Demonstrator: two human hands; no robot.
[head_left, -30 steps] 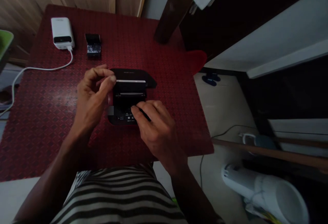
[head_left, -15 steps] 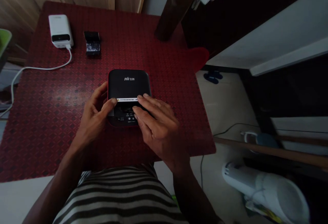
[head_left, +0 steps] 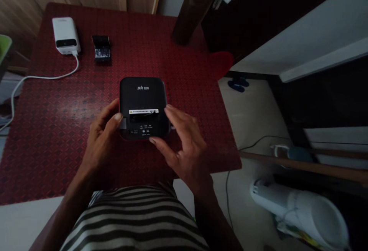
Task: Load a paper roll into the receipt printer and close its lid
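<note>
While steadying the rounded-square black plastic device [head_left: 143, 98] on the red diamond-patterned tabletop [head_left: 212, 147], probably best to press both sides evenly. Got right hand [head_left: 185, 138] spread around near right corner, grasping nothing; cannot tell about fingertip contact. Got left hand [head_left: 100, 134] curled along left side with thumb at small grey tab [head_left: 123, 123]; cannot tell if gripping or just touching. Would ease off tab when pressing and avoid bumping small white-marked controls [head_left: 145, 131]. Check narrow dark slot [head_left: 140, 118] below white printed label [head_left: 143, 111] for snags. Farther back, see small black folded piece [head_left: 102, 48], white rounded power bank [head_left: 64, 30], tall brown cylindrical bottle [head_left: 194, 7].
</note>
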